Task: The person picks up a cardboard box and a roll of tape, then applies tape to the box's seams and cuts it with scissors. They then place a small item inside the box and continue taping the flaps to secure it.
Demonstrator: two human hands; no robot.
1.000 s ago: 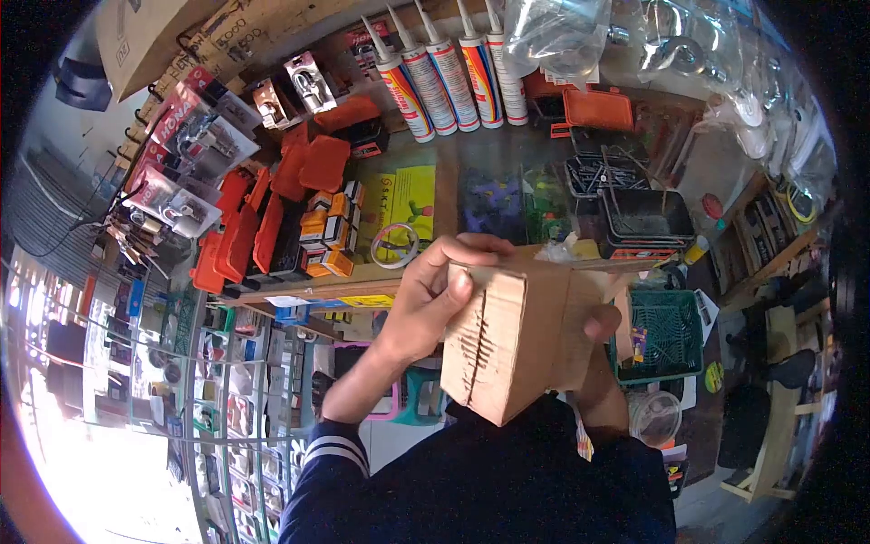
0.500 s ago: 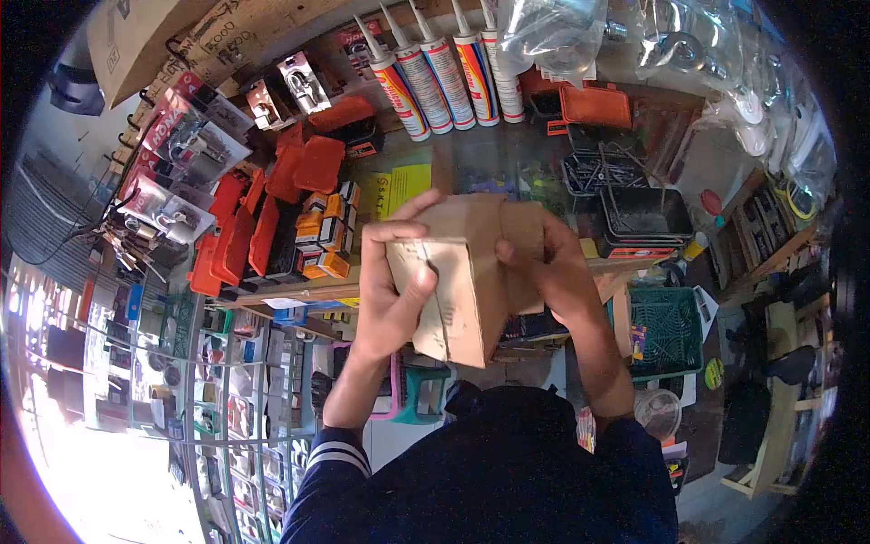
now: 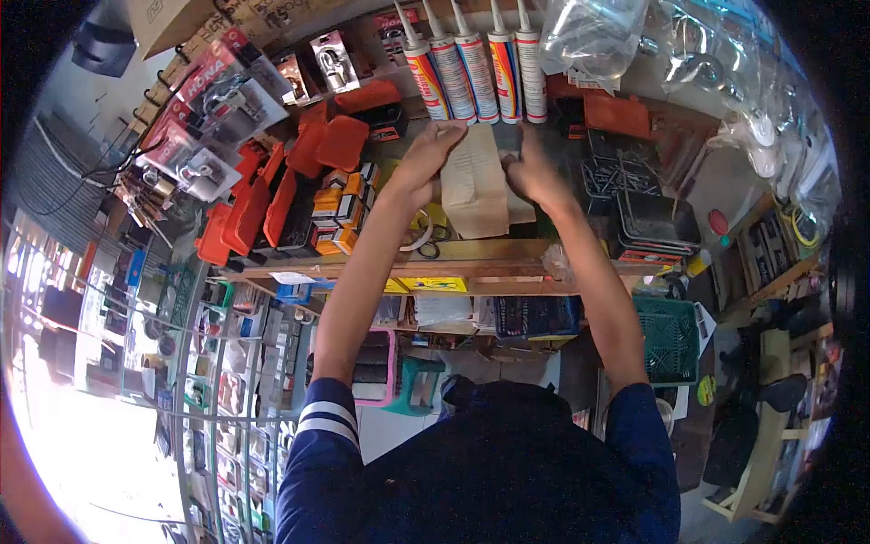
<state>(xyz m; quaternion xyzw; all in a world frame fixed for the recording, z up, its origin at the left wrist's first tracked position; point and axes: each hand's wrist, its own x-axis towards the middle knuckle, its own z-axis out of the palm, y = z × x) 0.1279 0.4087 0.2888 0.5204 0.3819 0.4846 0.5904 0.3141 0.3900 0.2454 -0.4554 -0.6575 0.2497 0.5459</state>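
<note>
Over the wood-edged counter [image 3: 494, 253] I see the cardboard box [image 3: 475, 186], between the person's two hands. The left hand [image 3: 424, 167] holds its left side; the right hand [image 3: 538, 175] blurs beside its right, its grip impossible to tell. A white ring [image 3: 418, 246] lies nearby.

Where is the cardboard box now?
In the head view, the cardboard box is at upper centre over the counter, between the left hand and right hand, just below the five tubes.
</note>
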